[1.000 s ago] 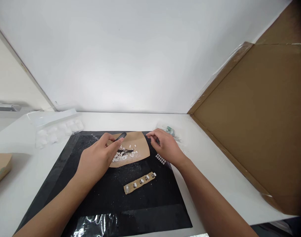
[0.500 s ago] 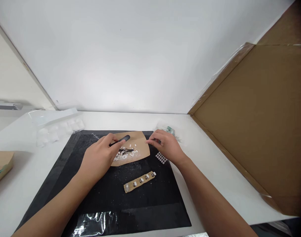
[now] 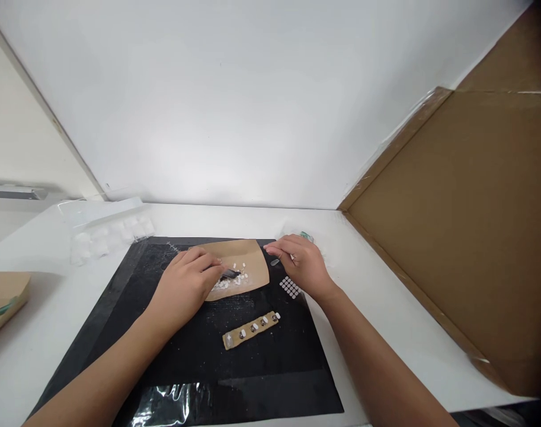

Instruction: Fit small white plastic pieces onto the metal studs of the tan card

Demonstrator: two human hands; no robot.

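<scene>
My left hand (image 3: 185,279) is over a sheet of brown paper (image 3: 247,252), its fingers closed around a slim black tool (image 3: 230,274). Most of the tool is hidden by the hand, and its visible end points down among small white oval pieces (image 3: 226,284) scattered on the paper. Just beyond the paper's right edge, my right hand (image 3: 299,261) has thumb and fingertips pinched together; what they hold, if anything, is too small to make out. A small clear oval piece (image 3: 274,262) shows beneath those fingers.
Nearer me on the black mat (image 3: 185,356) lies a tan strip (image 3: 251,330) bearing several small round metal parts and white ovals. A sheet of pale dots (image 3: 290,287) is by my right wrist. Clear plastic packaging (image 3: 110,231) stands back left; a cardboard panel (image 3: 452,237) rises on the right.
The black tool in my left hand has swung from pointing up and right to pointing down at the white pieces. My right hand has shifted slightly right, off the paper's edge.
</scene>
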